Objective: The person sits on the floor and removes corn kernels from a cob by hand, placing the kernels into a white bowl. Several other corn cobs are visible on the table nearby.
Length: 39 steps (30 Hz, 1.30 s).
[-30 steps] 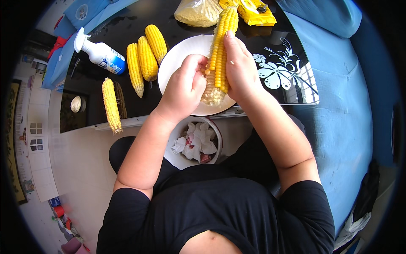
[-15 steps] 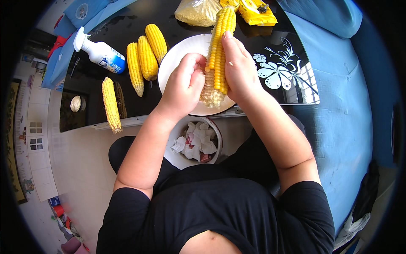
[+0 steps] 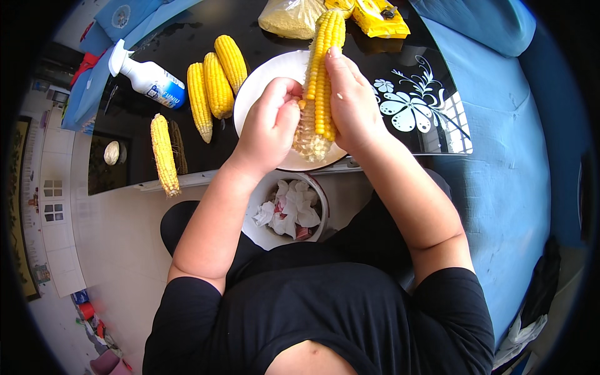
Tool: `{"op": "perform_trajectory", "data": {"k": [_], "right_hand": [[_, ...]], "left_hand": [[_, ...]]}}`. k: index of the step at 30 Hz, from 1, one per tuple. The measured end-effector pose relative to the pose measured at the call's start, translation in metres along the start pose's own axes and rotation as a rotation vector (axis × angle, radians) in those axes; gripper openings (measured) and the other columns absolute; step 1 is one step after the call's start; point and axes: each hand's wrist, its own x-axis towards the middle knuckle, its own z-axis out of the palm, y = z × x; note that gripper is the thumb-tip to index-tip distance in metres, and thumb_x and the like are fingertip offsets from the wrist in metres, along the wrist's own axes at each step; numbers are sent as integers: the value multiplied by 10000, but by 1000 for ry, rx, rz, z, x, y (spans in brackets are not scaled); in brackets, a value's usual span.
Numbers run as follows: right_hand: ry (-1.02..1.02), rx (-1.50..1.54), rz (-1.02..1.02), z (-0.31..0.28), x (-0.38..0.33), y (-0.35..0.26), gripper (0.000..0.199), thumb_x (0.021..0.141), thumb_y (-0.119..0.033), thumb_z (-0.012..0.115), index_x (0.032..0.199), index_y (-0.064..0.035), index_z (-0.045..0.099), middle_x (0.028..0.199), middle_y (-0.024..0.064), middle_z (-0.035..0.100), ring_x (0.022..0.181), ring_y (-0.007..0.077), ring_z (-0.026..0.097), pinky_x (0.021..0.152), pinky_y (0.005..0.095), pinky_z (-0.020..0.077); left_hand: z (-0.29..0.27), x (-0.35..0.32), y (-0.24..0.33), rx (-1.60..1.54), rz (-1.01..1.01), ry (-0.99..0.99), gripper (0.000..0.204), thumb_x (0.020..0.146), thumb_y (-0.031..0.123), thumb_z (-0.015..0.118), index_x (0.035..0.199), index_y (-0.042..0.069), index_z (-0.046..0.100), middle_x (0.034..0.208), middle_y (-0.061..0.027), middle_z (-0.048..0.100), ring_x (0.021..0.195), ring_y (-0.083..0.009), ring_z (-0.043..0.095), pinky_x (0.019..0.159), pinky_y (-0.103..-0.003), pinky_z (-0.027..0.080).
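An ear of corn [image 3: 324, 81] stands tilted over a white plate [image 3: 250, 85], partly stripped: rows of yellow kernels remain on its right side, while the left and lower part is bare pale cob. My right hand [image 3: 351, 103] is wrapped round its right side, thumb along the kernels, with a small pale bit stuck to the skin. Curled against the stripped side, my left hand [image 3: 270, 122] pinches a loose corn kernel [image 3: 302, 104] between thumb and forefinger. Its other fingers fold inward, and what lies in the palm is hidden. Both hands cover much of the plate.
Three full ears of corn [image 3: 217, 87] lie left of the plate, with another ear [image 3: 164, 153] by the black table's edge. A white pump bottle [image 3: 150, 81] lies behind. Bag of yellow grains [image 3: 290, 20] and yellow packet [image 3: 380, 19] sit far back. Below stands a tissue-filled bin [image 3: 322, 215].
The ear has shifted slightly left with my right hand. My left thumb has moved a little, and a kernel now shows at its tip.
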Motion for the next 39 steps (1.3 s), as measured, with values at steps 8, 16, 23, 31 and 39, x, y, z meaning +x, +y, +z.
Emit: {"op": "perform_trajectory", "data": {"k": [8,16,23,31,39], "right_hand": [[-27,-64,-59,1,0,1,319,929,-298,401,1068,-20,472,881,39,531,795,85,486,704,230,414],[-6,-13,22,1,-1,-3,366,914,-314,442,1121,-13,466,868,39,516,743,95,490,654,229,428],[-33,-101,-82,3,-1,1,338,929,-306,399,1071,-7,466,906,48,531,818,98,487,727,240,413],[-39,-71,-21,-1,1,4,377,910,-323,449,1121,-11,471,882,41,525,746,89,493,647,218,425],[-42,7,89,3,-1,-6,311,924,-291,410,1080,-31,476,892,34,524,783,82,490,688,221,422]], "left_hand": [[2,-1,11,-132,-78,-44,127,864,86,466,943,-13,449,827,-90,539,711,-144,518,677,-251,436],[-1,1,1,100,79,8,142,874,93,450,964,-16,458,854,-97,553,772,-142,534,708,-267,442],[0,1,14,-177,-124,-73,146,905,139,434,943,1,460,822,-35,517,727,-77,483,674,-243,433],[-3,2,3,115,-10,-20,131,847,78,456,939,-14,475,812,-87,552,727,-131,522,676,-262,439],[-14,7,1,100,2,-10,159,836,83,460,930,-27,525,870,-134,572,771,-226,564,723,-289,447]]}}
